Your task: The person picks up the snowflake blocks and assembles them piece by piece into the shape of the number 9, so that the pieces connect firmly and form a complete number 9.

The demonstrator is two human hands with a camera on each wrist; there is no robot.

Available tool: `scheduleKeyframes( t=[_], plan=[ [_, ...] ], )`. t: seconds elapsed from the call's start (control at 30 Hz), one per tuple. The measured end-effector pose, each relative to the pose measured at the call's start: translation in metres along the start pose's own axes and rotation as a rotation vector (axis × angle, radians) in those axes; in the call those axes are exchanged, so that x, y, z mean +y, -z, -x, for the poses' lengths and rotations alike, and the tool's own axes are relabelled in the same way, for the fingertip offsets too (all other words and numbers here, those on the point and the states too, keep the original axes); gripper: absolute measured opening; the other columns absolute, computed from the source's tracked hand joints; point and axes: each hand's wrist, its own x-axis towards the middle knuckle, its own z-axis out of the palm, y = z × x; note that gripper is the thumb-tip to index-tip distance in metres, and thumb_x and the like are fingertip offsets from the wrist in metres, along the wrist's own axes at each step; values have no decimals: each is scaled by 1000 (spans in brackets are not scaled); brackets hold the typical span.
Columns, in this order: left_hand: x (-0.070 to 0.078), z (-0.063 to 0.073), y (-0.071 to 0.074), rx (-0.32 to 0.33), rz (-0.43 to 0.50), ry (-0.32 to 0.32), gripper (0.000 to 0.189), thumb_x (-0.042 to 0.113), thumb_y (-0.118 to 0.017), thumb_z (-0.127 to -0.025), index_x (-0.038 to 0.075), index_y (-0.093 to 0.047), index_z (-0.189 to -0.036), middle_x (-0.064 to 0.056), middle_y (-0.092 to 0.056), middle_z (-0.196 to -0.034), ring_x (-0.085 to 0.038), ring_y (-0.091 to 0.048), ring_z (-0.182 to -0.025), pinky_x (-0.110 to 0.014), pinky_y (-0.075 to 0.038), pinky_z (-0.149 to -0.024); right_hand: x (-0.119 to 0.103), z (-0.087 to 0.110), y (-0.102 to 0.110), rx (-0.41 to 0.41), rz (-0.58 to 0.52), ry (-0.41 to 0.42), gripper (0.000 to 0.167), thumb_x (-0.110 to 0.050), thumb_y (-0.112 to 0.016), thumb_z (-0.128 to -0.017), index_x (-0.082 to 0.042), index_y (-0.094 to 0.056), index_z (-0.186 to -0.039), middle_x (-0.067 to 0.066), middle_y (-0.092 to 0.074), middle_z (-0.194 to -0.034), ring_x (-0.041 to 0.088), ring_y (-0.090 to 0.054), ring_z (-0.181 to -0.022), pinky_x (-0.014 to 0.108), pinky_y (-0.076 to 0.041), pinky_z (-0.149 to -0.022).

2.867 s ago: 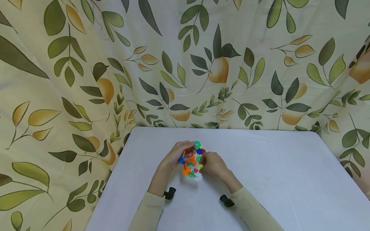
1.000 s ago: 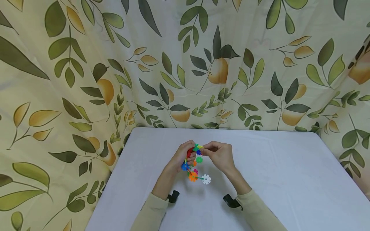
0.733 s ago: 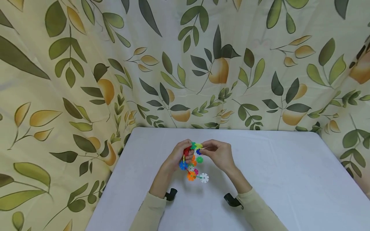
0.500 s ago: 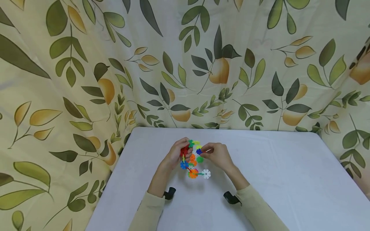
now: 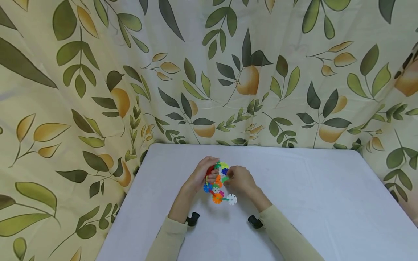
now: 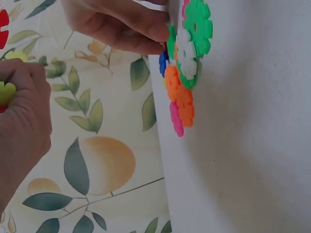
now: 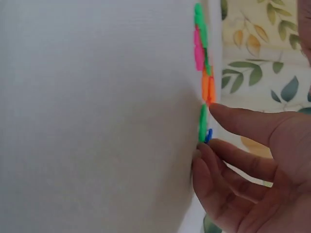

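My left hand (image 5: pixel 200 174) grips a chain of colourful plastic snowflake discs at its red discs (image 5: pixel 209 171). From it hang a blue disc (image 5: pixel 207 187), an orange disc (image 5: pixel 217 198) and, at the lower right end, a white disc (image 5: pixel 232 199). A dark blue disc (image 5: pixel 224 171) sits on the side nearer my right hand (image 5: pixel 242 181). That hand has thumb and index finger at opposite edges of a green disc (image 7: pixel 202 124), pinching it, with the other fingers curled below. Part of the chain is hidden behind the left fingers.
A white-covered table (image 5: pixel 310 188) lies under the hands. Behind and to the left hangs a curtain (image 5: pixel 271 108) printed with leaves and fruit. Black wrist cameras (image 5: pixel 193 219) jut out beside both sleeves.
My right hand has left the upper yellow and dark blue discs and come down to the green disc. The left hand keeps its grip on the chain, shifting only slightly.
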Motion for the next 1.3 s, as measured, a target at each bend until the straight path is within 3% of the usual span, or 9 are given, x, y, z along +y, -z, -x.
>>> scheduleKeyframes(
  t=[0.23,0.5,0.7,0.83,1.0,1.07,1.3],
  plan=[
    [-4,-2,2,27,-39,-36,41,36,-64,-104,11,-44,-79,4,-33,-62,-7,-33,-46,-15,-28,-43,-1,0,-2,-8,39,2,25,-17,-90,-80,-7,-72,-95,1,-63,-82,21,-57,-75,34,-51,-67],
    [-4,-3,0,43,-60,-38,46,40,-70,-100,11,-46,-73,5,-30,-58,-6,-30,-42,-17,-23,-42,6,3,2,48,-108,36,19,-7,-87,-81,-7,-69,-88,1,-65,-77,18,-60,-69,30,-54,-63],
    [-5,-2,-1,33,-77,-62,40,40,-65,-103,11,-51,-80,5,-33,-61,-6,-32,-45,-16,-25,-42,8,10,10,106,-253,63,10,-7,-81,-85,-5,-75,-93,1,-69,-75,15,-64,-63,27,-54,-59],
    [-4,-3,-1,42,-69,-54,38,39,-63,-104,3,-58,-92,5,-33,-62,-5,-32,-46,-15,-26,-41,5,13,20,150,-383,73,12,-11,-82,-88,-3,-76,-96,3,-73,-76,18,-72,-62,29,-59,-60],
    [-4,-5,2,55,-65,-53,49,36,-59,-106,-12,-56,-108,4,-34,-64,-6,-32,-47,-14,-27,-41,-3,17,34,175,-541,67,15,-13,-79,-92,0,-74,-100,10,-76,-80,24,-75,-66,43,-64,-67],
    [-4,-5,2,59,-77,-52,49,37,-57,-107,-12,-57,-108,3,-36,-65,-7,-33,-47,-14,-29,-41,-7,20,40,182,-594,53,18,-15,-78,-94,1,-74,-102,13,-77,-83,25,-76,-67,47,-64,-70],
    [-5,-4,3,50,-85,-45,50,37,-52,-109,-13,-54,-112,4,-38,-66,-7,-35,-48,-15,-31,-42,-19,28,54,163,-799,18,31,-21,-78,-96,5,-70,-112,18,-77,-90,29,-78,-75,39,-64,-72]
  ],
)
